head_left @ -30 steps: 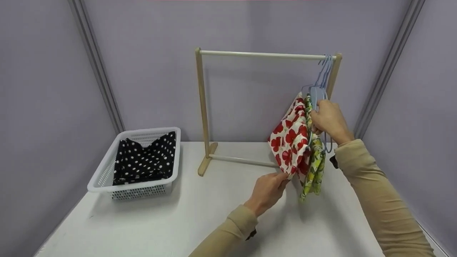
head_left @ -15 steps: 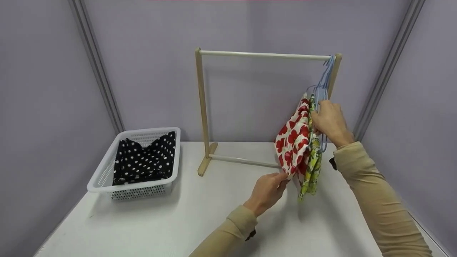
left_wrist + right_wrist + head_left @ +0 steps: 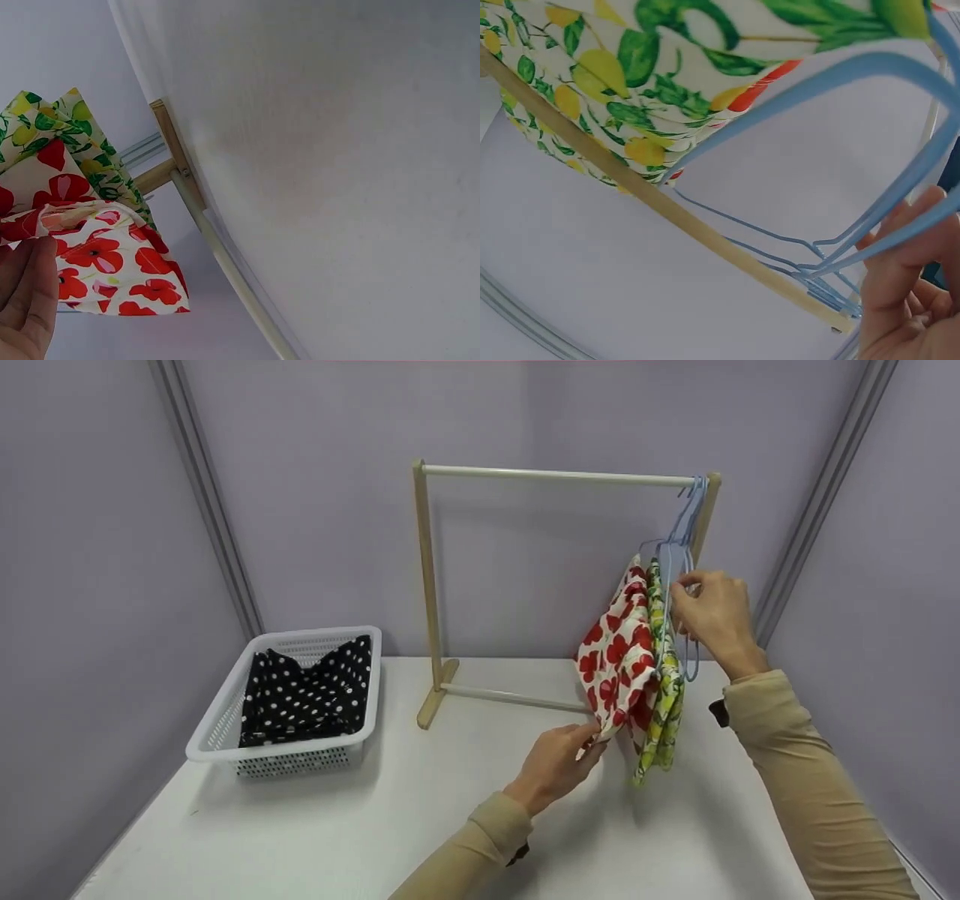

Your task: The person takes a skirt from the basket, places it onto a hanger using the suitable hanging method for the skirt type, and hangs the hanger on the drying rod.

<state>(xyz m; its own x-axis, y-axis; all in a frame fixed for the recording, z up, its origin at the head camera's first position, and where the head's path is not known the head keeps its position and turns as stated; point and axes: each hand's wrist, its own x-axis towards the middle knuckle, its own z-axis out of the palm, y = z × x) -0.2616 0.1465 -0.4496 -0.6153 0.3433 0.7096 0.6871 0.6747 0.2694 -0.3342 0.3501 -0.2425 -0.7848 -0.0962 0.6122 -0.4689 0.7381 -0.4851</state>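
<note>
Head view: left hand (image 3: 553,765) pinches the red-flowered cloth (image 3: 615,649) low, perhaps steadying it near the right end of the rack (image 3: 555,475), while right hand (image 3: 716,615) is at the blue hangers (image 3: 673,556), grip unclear.

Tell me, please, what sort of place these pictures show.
Probably a staged booth rather than a lived-in room: plain panels with metal corner strips stand behind and beside a white table bearing a clothes rack and a basket.

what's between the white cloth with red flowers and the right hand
In the head view, white lemon-print cloth and a curved light-blue hanger.
</note>
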